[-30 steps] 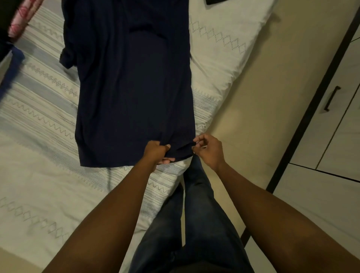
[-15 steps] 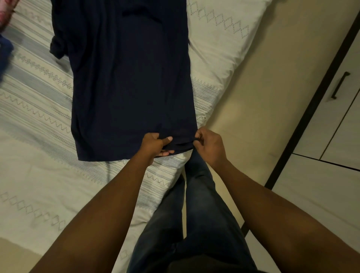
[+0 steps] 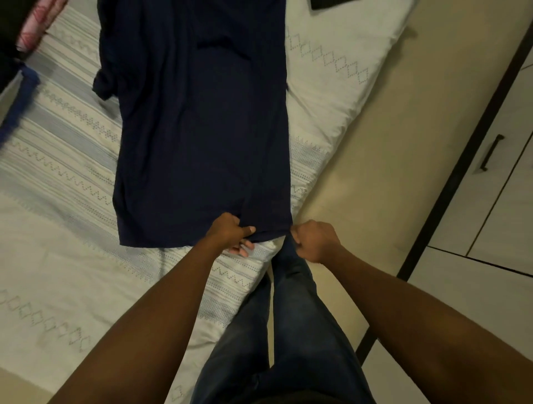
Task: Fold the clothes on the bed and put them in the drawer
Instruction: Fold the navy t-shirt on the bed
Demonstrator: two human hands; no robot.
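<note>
Your bed (image 3: 66, 268) fills the left and middle of the view, covered in a cream bedspread with pale blue woven bands and rows of small diamonds, and its near corner sits just in front of your jeans (image 3: 291, 325). To your right runs the beige floor (image 3: 389, 161), and past it a pale cabinet (image 3: 507, 184) with dark-edged doors and one dark bar handle (image 3: 491, 152). Spread lengthwise on the bedspread is the navy T-shirt (image 3: 202, 138), lying mostly flat with its hem toward you, its right edge straight along the bed's edge and a short sleeve sticking out on the left side. Your left hand (image 3: 230, 233) is closed on the hem a little left of the near right corner, thumb on top of the cloth and fingers tucked underneath, their tips showing below the edge. Your right hand (image 3: 313, 239) is curled into a fist at that near right corner, pinching the fabric right at the bed's edge. At the far left edge lie a pink patterned cloth (image 3: 37, 26) and a bright blue cloth (image 3: 20, 98), both only partly in view and blurred. A dark flat object (image 3: 328, 3) shows at the top edge on the bedspread; you cannot tell what it is.
</note>
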